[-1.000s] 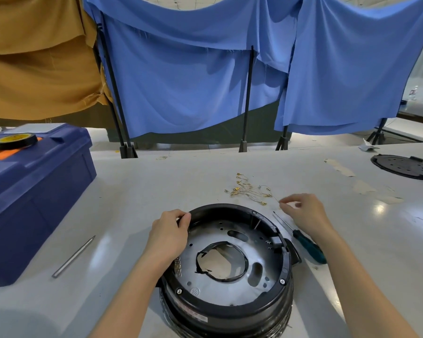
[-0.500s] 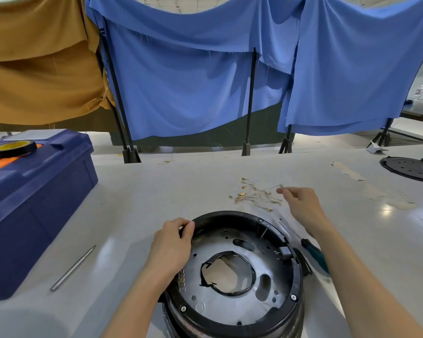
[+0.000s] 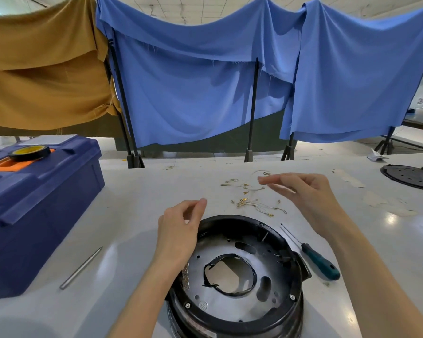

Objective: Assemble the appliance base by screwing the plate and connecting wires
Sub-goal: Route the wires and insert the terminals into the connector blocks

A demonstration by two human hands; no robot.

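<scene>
- The right hand (image 3: 310,198) is raised above the surface (image 3: 132,215). Its grip is closed to a fingertip pinch on what looks like a single wire (image 3: 266,173) with a ring terminal, though motion blur makes the exact hold hard to read.
- The left hand (image 3: 178,225) hovers at the far left rim of the appliance base (image 3: 232,218), fingers loosely curled and holding nothing.
- The base sits toward the near edge of the surface, with the metal plate (image 3: 220,242) seated inside it and screw heads showing on its near side.
- The remaining wires (image 3: 254,204) lie in a tangle just beyond the base, and a screwdriver (image 3: 320,261) lies just to its right.
- Risks, as I judge them: the thin wire could slip from so light a pinch, or drag tangled neighbours off the heap. With neither hand steadying the base, pressing a terminal home could shift it.
</scene>
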